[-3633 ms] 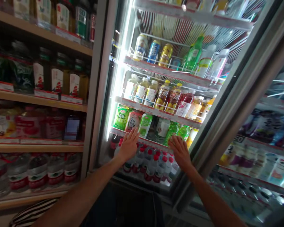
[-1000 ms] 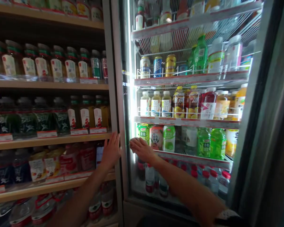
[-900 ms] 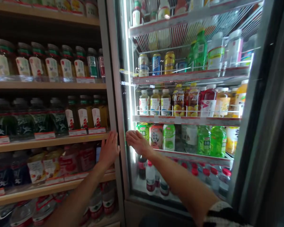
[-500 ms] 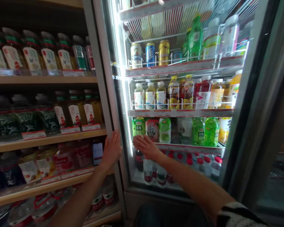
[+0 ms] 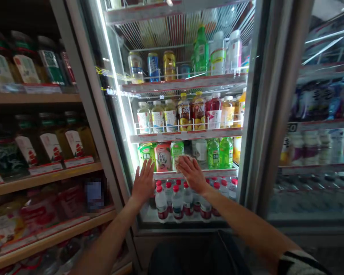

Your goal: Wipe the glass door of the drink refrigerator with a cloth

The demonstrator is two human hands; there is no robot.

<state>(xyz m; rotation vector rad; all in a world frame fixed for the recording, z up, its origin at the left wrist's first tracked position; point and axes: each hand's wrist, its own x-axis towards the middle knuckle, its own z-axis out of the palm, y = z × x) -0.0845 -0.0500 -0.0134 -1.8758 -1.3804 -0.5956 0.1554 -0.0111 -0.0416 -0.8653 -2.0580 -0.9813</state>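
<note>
My left hand point(image 5: 143, 181) lies flat near the left edge of the lit glass-fronted cooler point(image 5: 189, 231), fingers spread and pointing up, with nothing in it. To its right, my right hand point(image 5: 192, 173) presses a pale crumpled cloth point(image 5: 180, 163) at the height of the third shelf's front edge. Its fingers lie over the cloth. Behind the hands, seen through the glass, are a green bottle point(image 5: 146, 151), a pink bottle point(image 5: 163, 156) and another green bottle point(image 5: 177, 148).
Wooden shelves point(image 5: 46, 100) of bottles stand at the left, with a phone-like screen point(image 5: 94, 194), blurred, on one of them. Red-capped bottles point(image 5: 177, 202) fill the cooler's bottom. A metal door frame point(image 5: 278, 114) and a second cooler point(image 5: 318, 168) are at the right.
The view has turned right, showing more of the second cooler. My left hand has moved right from the frame onto the cooler's left side. My right hand has moved right across the front, cloth under it.
</note>
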